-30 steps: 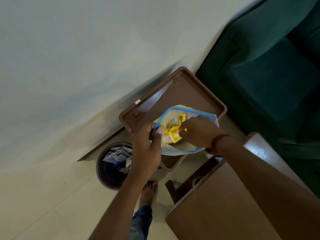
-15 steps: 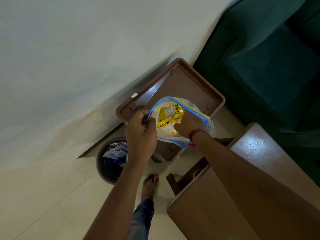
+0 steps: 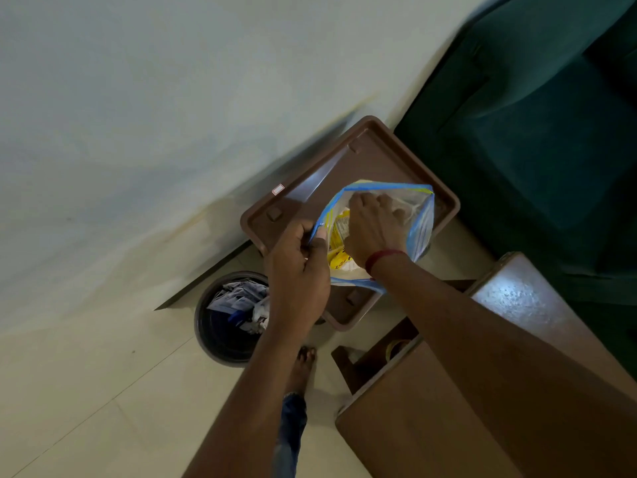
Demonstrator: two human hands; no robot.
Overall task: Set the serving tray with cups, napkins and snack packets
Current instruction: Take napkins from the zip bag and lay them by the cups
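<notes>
A clear zip bag [image 3: 418,222] with a blue rim hangs over the brown serving tray [image 3: 348,167]. Yellow snack packets [image 3: 339,260] show through its near side. My left hand [image 3: 298,270] pinches the bag's rim at the left and holds the mouth apart. My right hand [image 3: 374,229] is plunged into the bag to the wrist, fingers curled deep among the contents. Whether those fingers grip a packet is hidden by the hand and the plastic. The tray's visible floor is bare.
A round dark bin [image 3: 227,322] full of crumpled paper stands on the tiled floor at lower left. A brown wooden cabinet [image 3: 431,419] fills the lower right, a dark green sofa [image 3: 537,125] the upper right. My bare foot [image 3: 305,367] is below the tray.
My right hand has pushed deeper into the bag, from the packets near the mouth to the far end. My left hand keeps its pinch on the rim.
</notes>
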